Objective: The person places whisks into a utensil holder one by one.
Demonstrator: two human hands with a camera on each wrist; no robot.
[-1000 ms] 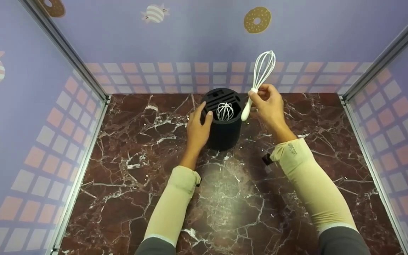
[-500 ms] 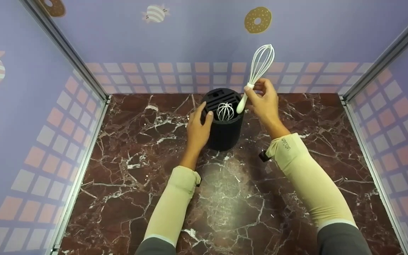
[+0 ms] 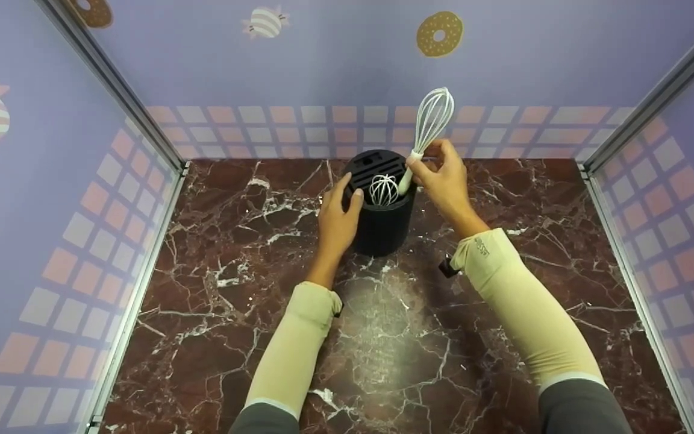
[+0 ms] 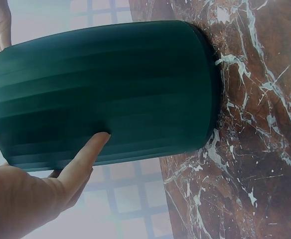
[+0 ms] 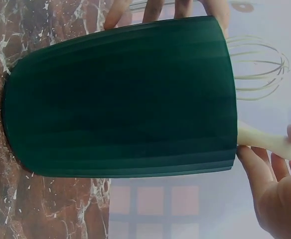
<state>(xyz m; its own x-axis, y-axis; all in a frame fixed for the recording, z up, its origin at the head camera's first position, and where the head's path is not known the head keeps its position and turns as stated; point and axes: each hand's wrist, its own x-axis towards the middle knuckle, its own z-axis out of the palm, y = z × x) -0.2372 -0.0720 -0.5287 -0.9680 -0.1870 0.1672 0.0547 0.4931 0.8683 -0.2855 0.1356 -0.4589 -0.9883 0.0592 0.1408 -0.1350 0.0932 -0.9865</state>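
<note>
A dark, ribbed utensil holder [image 3: 381, 232], greenish in the wrist views, stands upright with a slotted top. My left hand [image 3: 338, 220] rests against its left side, fingers fairly straight and spread, thumb and index tips at the rim. In the left wrist view a finger [image 4: 88, 157] lies along the wall. A white whisk [image 3: 433, 120] is pinched near its neck by my right hand [image 3: 446, 181]. Its wire loops point up and its handle [image 5: 265, 139] slants down to the holder's mouth. Inside the opening, a second whisk [image 3: 384, 190] shows only its wire head.
The holder stands near the back of a red-brown marbled tabletop [image 3: 214, 337]. Patterned purple walls [image 3: 347, 66] enclose the table at the back and both sides, with metal strips [image 3: 106, 361] along the side edges.
My right hand has moved left with the whisk, rising slightly and then lowering. The handle end, first beside the holder, is now at its opening. My left hand stays in place.
</note>
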